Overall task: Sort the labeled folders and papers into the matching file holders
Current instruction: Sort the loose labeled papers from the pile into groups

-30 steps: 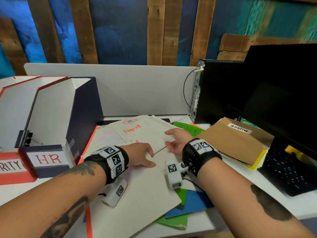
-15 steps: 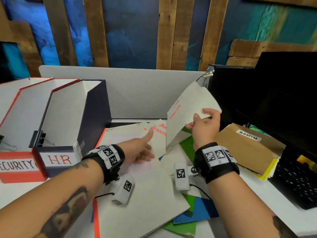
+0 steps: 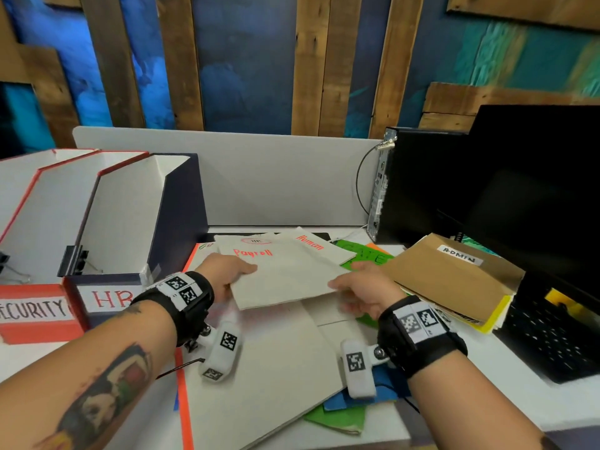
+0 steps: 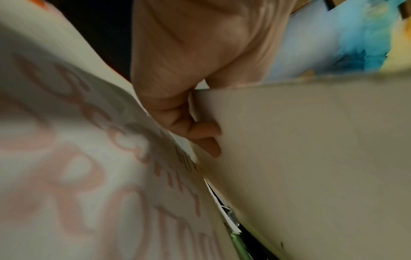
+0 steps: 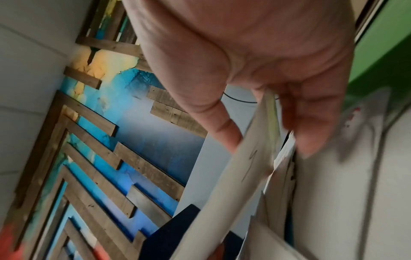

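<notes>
Both hands hold a thin stack of white papers (image 3: 292, 274) low over the pile on the desk. The top sheet reads "HR" and "Payroll" in red; a sheet under it shows "Human". My left hand (image 3: 227, 276) grips the stack's left edge; in the left wrist view its fingers (image 4: 198, 132) curl under the sheet (image 4: 311, 158). My right hand (image 3: 360, 287) pinches the right corner, with thumb and fingers on the sheets (image 5: 233, 184). The navy HR file holder (image 3: 181, 196) stands at the left, next to a red SECURITY holder (image 3: 32, 323).
A brown ADMIN folder (image 3: 454, 274) lies on yellow folders at the right. Green (image 3: 367, 254) and blue (image 3: 341, 401) folders stick out beneath a large white folder (image 3: 259, 368). A computer tower (image 3: 422, 183), a monitor (image 3: 535, 190) and a keyboard (image 3: 552, 339) fill the right side.
My right hand brought its raised sheet down under the Payroll sheet. My left hand took hold of the stack's left edge. Both hands now hold the papers together.
</notes>
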`<action>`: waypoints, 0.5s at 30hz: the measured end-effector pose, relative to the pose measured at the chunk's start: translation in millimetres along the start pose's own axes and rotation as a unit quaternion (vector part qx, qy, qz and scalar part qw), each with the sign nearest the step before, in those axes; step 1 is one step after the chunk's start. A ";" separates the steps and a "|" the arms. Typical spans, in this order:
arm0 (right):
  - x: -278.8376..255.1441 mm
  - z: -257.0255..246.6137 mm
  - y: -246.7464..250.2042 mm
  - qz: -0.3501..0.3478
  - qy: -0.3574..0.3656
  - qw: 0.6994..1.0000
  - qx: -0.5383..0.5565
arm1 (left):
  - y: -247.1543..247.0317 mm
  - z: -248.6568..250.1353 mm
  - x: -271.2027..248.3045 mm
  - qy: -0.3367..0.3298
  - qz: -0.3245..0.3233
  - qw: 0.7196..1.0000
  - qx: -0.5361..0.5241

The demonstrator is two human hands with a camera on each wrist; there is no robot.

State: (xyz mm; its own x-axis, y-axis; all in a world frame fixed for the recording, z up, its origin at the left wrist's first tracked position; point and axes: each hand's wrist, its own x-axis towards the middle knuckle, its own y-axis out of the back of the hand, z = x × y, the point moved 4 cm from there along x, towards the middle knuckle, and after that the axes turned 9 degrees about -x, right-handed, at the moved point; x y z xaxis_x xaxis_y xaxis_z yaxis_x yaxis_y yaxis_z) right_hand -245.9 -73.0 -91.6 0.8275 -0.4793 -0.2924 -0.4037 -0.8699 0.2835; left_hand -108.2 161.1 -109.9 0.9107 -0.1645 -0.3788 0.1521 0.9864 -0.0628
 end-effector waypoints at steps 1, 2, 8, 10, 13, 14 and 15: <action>5.2 -4.8 4.7 0.041 0.007 0.999 -0.016 | 4.3 -1.8 -2.2 0.007 0.012 0.999 0.038; 13.2 -7.8 8.2 0.065 0.005 0.998 -0.007 | 7.9 -3.2 -0.6 0.008 0.015 0.998 0.066; 69.8 -18.3 3.5 0.012 -0.114 0.975 0.192 | 14.3 -6.6 2.1 -0.076 0.043 0.967 0.239; 92.5 -17.5 0.2 -0.003 -0.131 0.976 0.174 | 14.2 -11.5 3.4 -0.083 0.049 0.963 0.253; 117.1 -11.4 -9.8 0.010 -0.117 0.987 0.109 | 12.4 -16.2 3.1 -0.097 0.046 0.956 0.272; 119.6 -11.6 -17.0 0.003 -0.104 0.991 0.085 | 12.5 -17.3 3.4 -0.101 0.045 0.955 0.275; 117.5 -12.5 -23.9 -0.006 -0.091 0.995 0.048 | 12.2 -18.7 3.7 -0.106 0.044 0.953 0.280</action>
State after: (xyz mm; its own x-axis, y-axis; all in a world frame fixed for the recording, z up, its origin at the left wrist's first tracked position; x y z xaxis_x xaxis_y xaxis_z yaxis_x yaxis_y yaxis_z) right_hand -134.1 -107.1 -121.2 0.7515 -0.4743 -0.4585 -0.4370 -0.8786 0.1926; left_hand -110.2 172.5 -129.4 0.9775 -0.1369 -0.1607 0.1990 0.8517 0.4848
